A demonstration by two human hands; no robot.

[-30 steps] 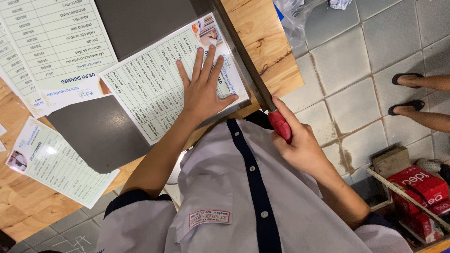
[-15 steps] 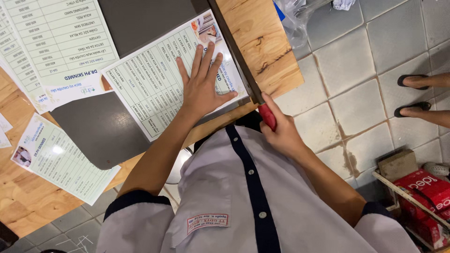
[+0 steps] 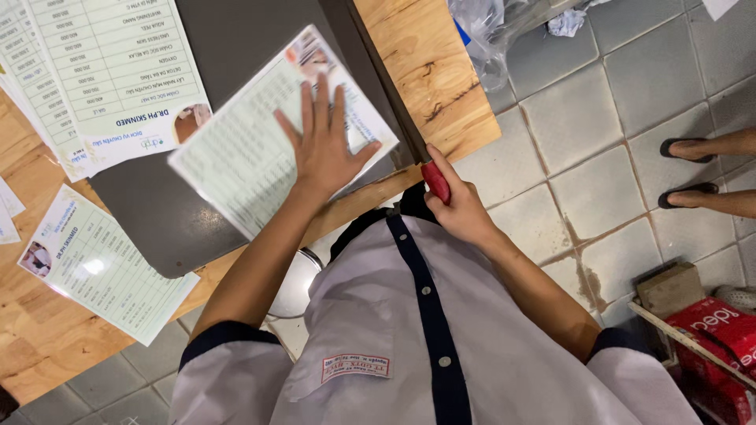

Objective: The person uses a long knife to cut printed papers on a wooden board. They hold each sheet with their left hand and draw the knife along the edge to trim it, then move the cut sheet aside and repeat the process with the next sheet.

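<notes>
The step in hand looks like trimming a laminated sheet (image 3: 260,149) on a grey paper cutter (image 3: 157,212). The left hand (image 3: 323,149) lies flat on the sheet, fingers spread, and presses it to the cutter's bed. The right hand (image 3: 457,208) is closed around the red handle (image 3: 435,182) of the blade arm, at the cutter's right edge. I judge that the next move needs the sheet kept steady (fingers well away from the edge). More printed sheets (image 3: 102,79) lie left of the cutter on the wooden table (image 3: 425,79). Far to its right, another person's sandalled feet (image 3: 693,173) stand on the tiled floor.
</notes>
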